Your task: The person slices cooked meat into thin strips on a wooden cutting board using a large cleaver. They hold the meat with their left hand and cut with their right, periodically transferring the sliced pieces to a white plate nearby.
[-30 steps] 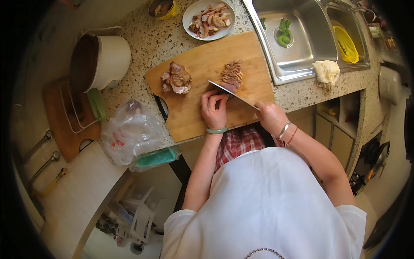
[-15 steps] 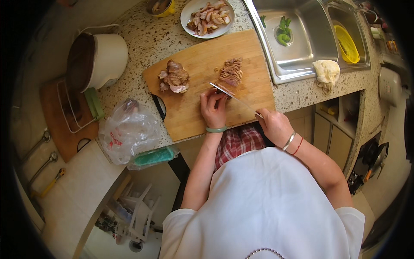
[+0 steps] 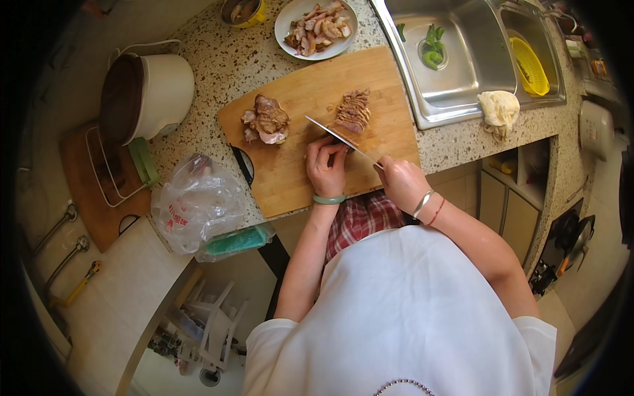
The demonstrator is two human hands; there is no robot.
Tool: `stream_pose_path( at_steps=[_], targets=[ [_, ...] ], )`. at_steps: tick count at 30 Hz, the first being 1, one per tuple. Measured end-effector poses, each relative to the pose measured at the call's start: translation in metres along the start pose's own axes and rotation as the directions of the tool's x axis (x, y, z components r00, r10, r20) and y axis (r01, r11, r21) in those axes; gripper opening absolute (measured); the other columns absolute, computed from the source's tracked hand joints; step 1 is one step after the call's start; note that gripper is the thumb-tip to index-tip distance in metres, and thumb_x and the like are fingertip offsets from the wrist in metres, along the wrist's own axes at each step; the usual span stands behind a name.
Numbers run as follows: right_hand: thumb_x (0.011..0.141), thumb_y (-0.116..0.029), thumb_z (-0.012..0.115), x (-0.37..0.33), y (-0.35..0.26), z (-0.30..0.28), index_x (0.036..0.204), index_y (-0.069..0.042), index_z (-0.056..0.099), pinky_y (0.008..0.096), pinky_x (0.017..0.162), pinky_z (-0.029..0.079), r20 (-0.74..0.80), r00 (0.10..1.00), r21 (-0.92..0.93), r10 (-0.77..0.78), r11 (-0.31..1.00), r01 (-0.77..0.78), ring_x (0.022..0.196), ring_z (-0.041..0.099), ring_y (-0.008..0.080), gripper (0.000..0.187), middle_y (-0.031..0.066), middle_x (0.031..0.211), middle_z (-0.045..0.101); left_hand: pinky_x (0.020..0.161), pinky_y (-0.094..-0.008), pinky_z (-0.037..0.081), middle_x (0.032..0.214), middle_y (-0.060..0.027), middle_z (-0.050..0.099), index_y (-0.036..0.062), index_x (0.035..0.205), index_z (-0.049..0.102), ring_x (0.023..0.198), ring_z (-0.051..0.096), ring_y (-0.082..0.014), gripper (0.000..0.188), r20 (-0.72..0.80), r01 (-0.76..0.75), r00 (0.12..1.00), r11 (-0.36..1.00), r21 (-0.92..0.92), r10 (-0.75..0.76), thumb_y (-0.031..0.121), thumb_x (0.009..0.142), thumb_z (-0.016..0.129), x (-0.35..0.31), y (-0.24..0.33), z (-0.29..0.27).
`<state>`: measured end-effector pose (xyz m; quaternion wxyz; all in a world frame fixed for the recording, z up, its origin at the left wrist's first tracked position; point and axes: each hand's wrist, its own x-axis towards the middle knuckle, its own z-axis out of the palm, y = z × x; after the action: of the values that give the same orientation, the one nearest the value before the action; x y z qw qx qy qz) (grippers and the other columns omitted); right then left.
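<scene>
A kitchen knife (image 3: pixel 340 137) lies slantwise over the wooden cutting board (image 3: pixel 297 191), its tip pointing to the far left. My right hand (image 3: pixel 404 183) is closed around its handle. Close against the blade's near side, my left hand (image 3: pixel 325 170) has its fingers curled down on a piece of meat, which they and the knife mostly hide. Just beyond the blade, a row of thin meat slices (image 3: pixel 352 111) leans together. A larger brown chunk of meat (image 3: pixel 267 120) rests on the board's left part, apart from both hands.
Behind the board stands a white plate (image 3: pixel 280 33) of sliced meat. At the right is a steel sink (image 3: pixel 462 72) with green vegetable pieces, a yellow basket (image 3: pixel 530 66) and a cloth (image 3: pixel 499 109) on its edge. A rice cooker (image 3: pixel 165 92) and a plastic bag (image 3: pixel 198 201) are left.
The knife and my right hand have shifted left and slightly away from me, so the blade reaches farther past my left fingers. My left hand has hardly moved.
</scene>
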<state>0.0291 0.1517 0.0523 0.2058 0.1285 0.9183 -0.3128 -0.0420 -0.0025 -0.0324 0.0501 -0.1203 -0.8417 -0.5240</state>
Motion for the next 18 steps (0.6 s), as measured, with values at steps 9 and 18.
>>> stream_pose_path(
  at_steps=[9,18],
  targets=[
    [0.087,-0.011,0.058,0.036,-0.001,0.019,0.097,-0.003,0.055,0.0531,0.063,0.05,-0.072,0.993,-0.045,-0.091,0.995,0.087,0.071,0.063,0.0439,0.014,0.023,0.073,0.064,0.077,-0.0373,0.049,0.096,-0.0091,0.062,0.0053,0.082,0.066,0.09,0.061,-0.0278,0.013,0.021,-0.001,1.0,0.999,0.05,0.0,0.002,0.075,0.076,0.0,0.004,-0.005],
    [0.092,-0.015,0.06,-0.002,0.019,-0.021,0.088,-0.002,0.06,0.0492,0.061,0.051,-0.195,0.973,0.032,-0.122,0.991,0.131,0.067,0.063,0.0407,0.014,0.022,0.072,0.064,0.078,-0.0362,0.05,0.1,-0.0102,0.06,0.0052,0.085,0.067,0.092,0.061,-0.0266,0.015,-0.046,0.015,0.999,1.0,-0.002,-0.015,0.001,0.075,0.078,-0.007,0.001,0.003]
  ],
)
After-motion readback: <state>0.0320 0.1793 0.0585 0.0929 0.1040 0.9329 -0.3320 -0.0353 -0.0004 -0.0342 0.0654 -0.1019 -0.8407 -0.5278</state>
